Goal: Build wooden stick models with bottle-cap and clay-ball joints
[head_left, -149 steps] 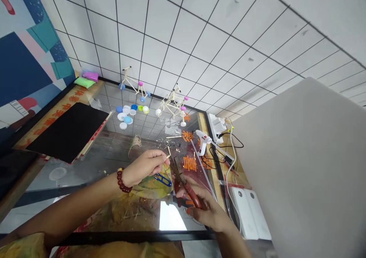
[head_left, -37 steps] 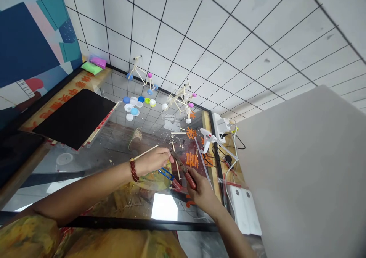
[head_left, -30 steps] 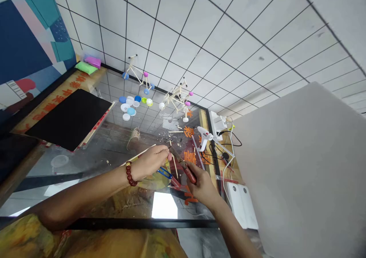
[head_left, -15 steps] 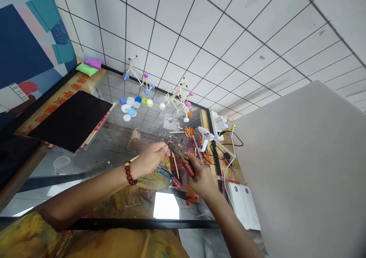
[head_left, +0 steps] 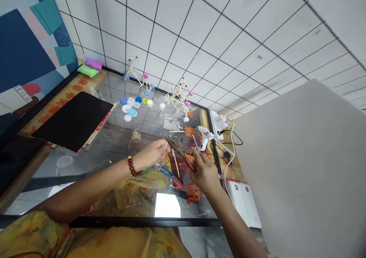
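Note:
My right hand [head_left: 205,172] is closed round the red handles of a pair of rusty pliers [head_left: 180,151], whose jaws point away to the left. My left hand [head_left: 156,153], with a beaded bracelet on the wrist, is pinched closed at the jaw tips. What lies between its fingers is too small to make out. Below the pliers, a thin wooden stick [head_left: 175,163] rests on the glass tabletop. Blue-handled thread snips [head_left: 164,170] lie just under my left hand. Small clippings are scattered beyond the jaws.
A white glue gun [head_left: 204,136] with cords stands to the right. Several bottle caps [head_left: 132,112] sit further back, near stick models [head_left: 177,97] with caps and pink balls. Black sheets [head_left: 74,120] lie at left. A white panel [head_left: 303,166] rises at right.
My right hand has shifted slightly right, its fingers looser on the plier handles. My left hand has moved up a little. A pale stick seen behind my left wrist no longer shows.

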`<state>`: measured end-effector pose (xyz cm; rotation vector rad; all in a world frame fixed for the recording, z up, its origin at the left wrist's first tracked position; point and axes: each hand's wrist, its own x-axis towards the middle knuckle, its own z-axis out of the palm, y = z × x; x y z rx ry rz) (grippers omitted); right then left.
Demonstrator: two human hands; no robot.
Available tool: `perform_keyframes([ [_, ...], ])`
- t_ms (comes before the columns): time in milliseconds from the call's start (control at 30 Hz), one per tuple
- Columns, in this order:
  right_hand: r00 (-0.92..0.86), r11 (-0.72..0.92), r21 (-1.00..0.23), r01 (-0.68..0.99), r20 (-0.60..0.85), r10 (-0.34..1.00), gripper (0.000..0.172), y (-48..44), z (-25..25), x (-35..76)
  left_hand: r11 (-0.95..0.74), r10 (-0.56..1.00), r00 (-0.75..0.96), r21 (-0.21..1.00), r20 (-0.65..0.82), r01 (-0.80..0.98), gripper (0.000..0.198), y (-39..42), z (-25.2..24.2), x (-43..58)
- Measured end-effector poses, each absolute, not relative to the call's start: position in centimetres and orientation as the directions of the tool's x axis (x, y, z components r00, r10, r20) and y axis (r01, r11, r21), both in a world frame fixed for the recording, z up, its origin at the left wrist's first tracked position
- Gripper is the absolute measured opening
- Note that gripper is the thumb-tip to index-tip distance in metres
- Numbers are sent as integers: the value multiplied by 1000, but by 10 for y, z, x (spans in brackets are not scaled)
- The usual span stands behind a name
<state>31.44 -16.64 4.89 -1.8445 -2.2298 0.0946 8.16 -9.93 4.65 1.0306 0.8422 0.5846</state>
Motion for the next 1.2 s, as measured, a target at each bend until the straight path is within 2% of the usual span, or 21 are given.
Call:
perform_keyframes([
  [100,-149,40,-660,750,-110,983,37,-176,64,316,46,798,601,999,-48,19,23,-89,39,70],
  [133,-162,-41,-760,649,-190,968,31,-178,69,317,20,791,611,1000,-23,12,24,-86,37,68],
  [200,-166,-158,-829,536,-288,943,26,-182,76,320,129,769,636,990,-60,-63,27,-84,37,67],
  [300,-110,-159,-730,664,-306,946,29,-183,75,327,380,725,675,895,-132,-233,32,-88,41,72],
  [400,-80,-61,-533,844,-237,968,53,-182,56,332,506,726,664,792,-178,-341,29,-92,45,75],
  [500,-56,-11,-385,923,-161,985,70,-184,34,337,621,689,683,683,-242,-385,24,-93,46,75],
  [567,-47,0,-338,941,-130,990,69,-186,24,339,670,664,691,637,-285,-381,24,-92,46,74],
  [700,-22,4,-242,970,-72,997,61,-190,19,342,677,667,668,643,-330,-358,25,-92,44,74],
  [767,-21,8,-234,972,-56,998,58,-191,20,341,688,660,670,631,-339,-359,21,-93,42,75],
  [900,-22,26,-296,955,17,1000,56,-192,21,337,699,663,657,611,-358,-371,18,-92,38,78],
  [1067,12,-9,-187,982,11,1000,57,-186,12,337,731,648,646,568,-405,-378,15,-90,36,78],
  [1200,36,-34,-161,986,11,999,58,-183,-2,346,734,665,591,546,-456,-404,7,-88,35,79],
])
